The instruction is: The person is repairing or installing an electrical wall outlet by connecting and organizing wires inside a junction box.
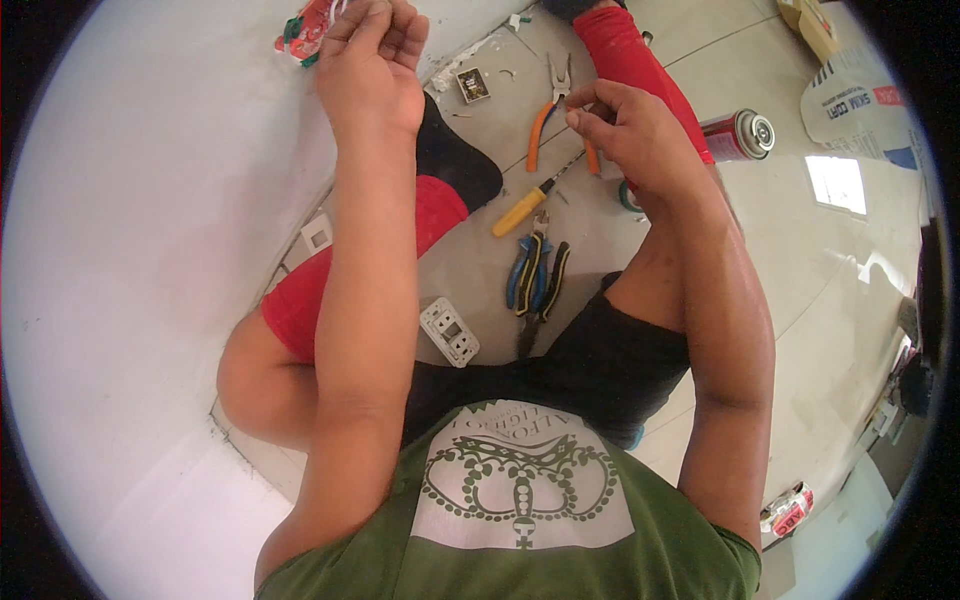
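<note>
My left hand [375, 45] is at the wall, beside an orange-red wall box [308, 35] with green and white wires. Its thumb and fingers are pinched together on a white wire; the fingertips partly hide it. My right hand [628, 130] hovers over the floor with loosely curled fingers, a small gap showing between thumb and forefinger, and nothing visible in it. Just beneath it lie orange-handled pliers [540, 133], jaws pointing away. A yellow-handled screwdriver [520, 212] rests nearer, then blue-and-black pliers [520, 275] beside black-and-yellow ones [555, 280].
A white double socket outlet [450, 332] lies by my lap. Along the wall are a white cover frame [317, 233] and a small square part [472, 86]. To the right are a spray can [742, 135] and a white sack [855, 110]. My legs flank the tools.
</note>
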The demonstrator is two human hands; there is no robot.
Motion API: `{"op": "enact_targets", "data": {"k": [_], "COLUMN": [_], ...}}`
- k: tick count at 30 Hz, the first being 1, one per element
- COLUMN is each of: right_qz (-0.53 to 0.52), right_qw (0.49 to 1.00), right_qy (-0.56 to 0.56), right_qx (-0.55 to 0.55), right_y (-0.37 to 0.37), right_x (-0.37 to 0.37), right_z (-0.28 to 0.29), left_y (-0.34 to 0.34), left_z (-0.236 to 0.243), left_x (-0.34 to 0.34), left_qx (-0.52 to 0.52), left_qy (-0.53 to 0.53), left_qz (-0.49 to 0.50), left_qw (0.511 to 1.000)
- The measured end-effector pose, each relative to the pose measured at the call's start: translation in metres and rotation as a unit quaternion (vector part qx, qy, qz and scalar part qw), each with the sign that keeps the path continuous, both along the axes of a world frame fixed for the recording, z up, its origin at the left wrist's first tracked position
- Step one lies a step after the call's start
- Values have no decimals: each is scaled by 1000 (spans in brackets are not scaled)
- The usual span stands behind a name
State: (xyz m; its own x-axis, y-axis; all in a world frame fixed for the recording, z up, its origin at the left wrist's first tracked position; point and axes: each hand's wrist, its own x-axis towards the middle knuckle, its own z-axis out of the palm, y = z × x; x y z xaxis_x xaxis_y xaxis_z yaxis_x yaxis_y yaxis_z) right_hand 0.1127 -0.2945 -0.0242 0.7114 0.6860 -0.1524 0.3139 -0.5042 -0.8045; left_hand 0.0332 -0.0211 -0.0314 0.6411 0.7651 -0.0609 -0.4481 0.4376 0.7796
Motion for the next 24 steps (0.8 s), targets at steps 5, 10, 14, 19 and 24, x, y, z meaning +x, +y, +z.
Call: {"op": "enact_targets", "data": {"k": [5, 10, 14, 19, 24], "right_qz": [-13, 25, 25, 49, 55], "right_qw": [1000, 999, 999, 999, 998], "right_qy": [21, -26, 0, -8, -30], "right_qx": [2, 13, 20, -7, -19], "right_y": [-2, -6, -7, -12, -14], "right_x": [-3, 3, -1, -5, -2], "right_z": [-1, -7, -11, -6, 0], "left_y": [-14, -12, 6, -5, -18], "left_z": [31, 37, 23, 20, 10], "left_x": [18, 24, 27, 32, 30], "left_qx": [14, 106, 167, 204, 247], "left_qy": [15, 120, 96, 113, 71], "left_qz": [125, 175, 185, 215, 217], "left_qw": [992, 972, 964, 948, 942]}}
